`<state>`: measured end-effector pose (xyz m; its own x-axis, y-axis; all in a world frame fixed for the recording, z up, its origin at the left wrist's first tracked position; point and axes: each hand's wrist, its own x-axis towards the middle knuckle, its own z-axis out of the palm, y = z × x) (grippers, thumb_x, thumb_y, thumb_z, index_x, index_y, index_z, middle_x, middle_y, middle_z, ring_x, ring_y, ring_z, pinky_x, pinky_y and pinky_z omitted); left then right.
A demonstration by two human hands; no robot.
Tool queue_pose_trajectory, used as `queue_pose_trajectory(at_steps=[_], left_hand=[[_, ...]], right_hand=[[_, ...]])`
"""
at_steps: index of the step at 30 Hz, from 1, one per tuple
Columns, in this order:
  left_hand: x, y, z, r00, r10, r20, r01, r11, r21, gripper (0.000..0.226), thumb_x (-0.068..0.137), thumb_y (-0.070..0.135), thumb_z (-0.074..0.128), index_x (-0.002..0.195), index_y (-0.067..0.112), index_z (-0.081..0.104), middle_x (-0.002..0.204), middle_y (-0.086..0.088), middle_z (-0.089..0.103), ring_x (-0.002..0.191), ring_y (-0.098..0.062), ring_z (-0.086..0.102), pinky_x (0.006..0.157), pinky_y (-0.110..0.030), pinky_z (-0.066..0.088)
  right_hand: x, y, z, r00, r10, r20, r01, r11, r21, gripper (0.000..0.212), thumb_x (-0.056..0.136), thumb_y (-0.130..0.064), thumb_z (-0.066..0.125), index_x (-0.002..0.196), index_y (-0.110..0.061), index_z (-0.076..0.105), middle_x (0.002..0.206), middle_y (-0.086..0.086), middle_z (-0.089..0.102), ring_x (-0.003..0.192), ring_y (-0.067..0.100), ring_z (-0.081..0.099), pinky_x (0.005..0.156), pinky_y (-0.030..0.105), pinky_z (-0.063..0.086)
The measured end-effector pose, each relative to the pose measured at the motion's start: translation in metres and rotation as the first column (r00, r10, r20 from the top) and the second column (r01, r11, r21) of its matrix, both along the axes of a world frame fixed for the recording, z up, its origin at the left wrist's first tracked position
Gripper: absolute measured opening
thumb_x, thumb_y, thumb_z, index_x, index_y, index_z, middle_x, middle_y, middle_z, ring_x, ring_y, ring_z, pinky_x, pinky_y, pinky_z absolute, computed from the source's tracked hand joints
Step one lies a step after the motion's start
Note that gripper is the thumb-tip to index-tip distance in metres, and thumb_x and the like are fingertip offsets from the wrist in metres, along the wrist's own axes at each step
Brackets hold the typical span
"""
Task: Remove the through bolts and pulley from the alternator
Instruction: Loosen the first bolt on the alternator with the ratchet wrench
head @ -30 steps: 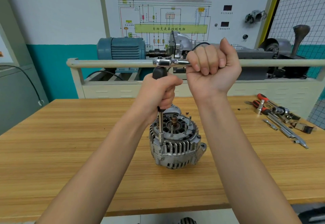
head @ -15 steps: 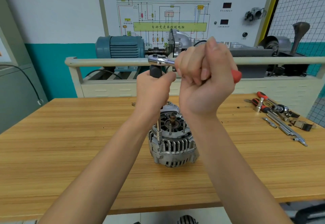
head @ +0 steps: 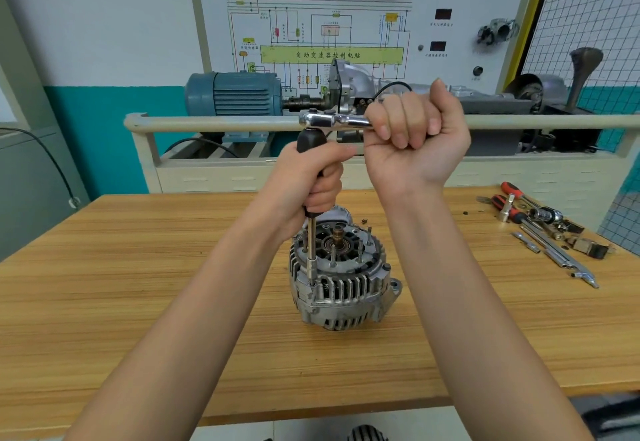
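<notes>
My right hand [head: 415, 142] clenched the ratchet handle [head: 337, 120]; my left hand [head: 313, 177] gripped the black driver handle [head: 310, 142], socket on a through bolt [head: 311, 281]. The alternator [head: 341, 278] stood unclamped mid-table [head: 138, 284] — a hard pull could have tipped it or slipped the socket.

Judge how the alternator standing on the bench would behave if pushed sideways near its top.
The alternator looks like cast metal, so it is probably heavy for its size and would resist a light push. It stands on one end, unclamped, on the smooth wooden table, so a harder push might slide or tip it. Its rounded body could roll if toppled.
</notes>
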<state>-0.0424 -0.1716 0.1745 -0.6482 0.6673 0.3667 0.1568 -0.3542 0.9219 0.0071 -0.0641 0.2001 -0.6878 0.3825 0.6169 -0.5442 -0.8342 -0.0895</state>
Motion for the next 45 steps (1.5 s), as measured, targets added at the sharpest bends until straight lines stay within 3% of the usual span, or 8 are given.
queue_pose_trajectory(at_steps=[8,15,22,27,30,37,42,45], left_hand=[[0.006,0.008,-0.003,0.945,0.325,0.028,-0.326,0.944,0.047,0.044,0.088,0.003,0.052,0.053,0.019,0.031,0.038,0.008,0.025,0.032,-0.009,0.016,0.037,-0.014,0.017],[0.012,0.017,-0.004,0.858,0.513,-0.028,-0.510,0.857,0.068,0.040,0.085,0.003,0.054,0.056,0.018,0.030,0.052,-0.002,0.023,0.047,-0.015,0.017,0.044,-0.022,0.016],[0.004,0.002,-0.001,0.954,0.298,-0.015,-0.298,0.954,0.002,0.040,0.082,-0.001,0.059,0.057,0.018,0.035,0.042,0.005,0.028,0.036,-0.011,0.021,0.038,-0.018,0.021],[-0.005,-0.007,0.002,1.000,0.004,-0.003,-0.004,1.000,-0.027,0.035,0.079,0.009,0.061,0.050,0.018,0.042,0.042,0.003,0.032,0.036,-0.013,0.027,0.040,-0.021,0.024],[-0.005,-0.002,0.003,0.991,-0.134,0.026,0.135,0.989,-0.060,0.038,0.077,0.013,0.060,0.046,0.019,0.039,0.037,0.006,0.029,0.031,-0.008,0.023,0.036,-0.019,0.019],[-0.002,0.002,0.000,0.997,0.057,0.060,-0.058,0.998,0.004,0.052,0.090,0.007,0.047,0.042,0.022,0.035,0.035,0.007,0.023,0.029,-0.007,0.015,0.034,-0.013,0.015],[0.006,0.014,-0.001,0.905,0.419,0.068,-0.422,0.906,0.036,0.040,0.086,0.004,0.050,0.053,0.017,0.031,0.040,0.004,0.024,0.034,-0.011,0.017,0.038,-0.015,0.017],[0.007,0.016,-0.003,0.881,0.469,0.060,-0.472,0.880,0.053,0.038,0.085,0.004,0.052,0.056,0.018,0.030,0.043,0.003,0.025,0.035,-0.011,0.019,0.038,-0.017,0.018]], right_hand=[[0.015,-0.025,-0.003,0.942,-0.294,-0.163,0.324,0.923,0.206,0.049,0.086,-0.007,0.041,0.039,-0.016,0.034,0.035,-0.004,0.027,0.038,0.014,0.016,0.044,0.027,0.023],[0.021,-0.051,-0.013,0.710,-0.649,-0.273,0.701,0.688,0.189,0.041,0.084,0.006,0.038,0.052,-0.020,0.031,0.039,0.002,0.023,0.038,0.009,0.026,0.046,0.027,0.019],[0.010,-0.021,0.000,0.935,-0.306,-0.179,0.344,0.905,0.251,0.052,0.088,-0.005,0.039,0.037,-0.018,0.034,0.034,-0.005,0.028,0.036,0.012,0.017,0.044,0.026,0.021],[-0.005,0.001,0.001,0.997,0.083,0.002,-0.083,0.996,0.030,0.048,0.083,-0.014,0.042,0.036,-0.015,0.035,0.032,-0.003,0.026,0.032,0.011,0.019,0.041,0.021,0.023],[-0.008,0.006,0.000,0.990,0.142,0.008,-0.141,0.988,-0.067,0.047,0.083,-0.014,0.042,0.037,-0.015,0.034,0.032,-0.003,0.025,0.031,0.011,0.019,0.040,0.021,0.022],[0.008,-0.012,-0.004,0.978,-0.187,-0.088,0.198,0.970,0.141,0.048,0.085,-0.012,0.042,0.038,-0.017,0.037,0.034,-0.004,0.027,0.035,0.012,0.021,0.044,0.025,0.025],[0.012,-0.040,-0.004,0.806,-0.532,-0.258,0.588,0.770,0.248,0.038,0.085,0.001,0.039,0.053,-0.020,0.041,0.038,-0.003,0.030,0.037,0.011,0.025,0.046,0.030,0.020],[0.012,-0.042,-0.006,0.761,-0.576,-0.298,0.645,0.719,0.259,0.041,0.085,0.003,0.038,0.052,-0.021,0.040,0.040,-0.004,0.031,0.038,0.010,0.027,0.048,0.030,0.020]])
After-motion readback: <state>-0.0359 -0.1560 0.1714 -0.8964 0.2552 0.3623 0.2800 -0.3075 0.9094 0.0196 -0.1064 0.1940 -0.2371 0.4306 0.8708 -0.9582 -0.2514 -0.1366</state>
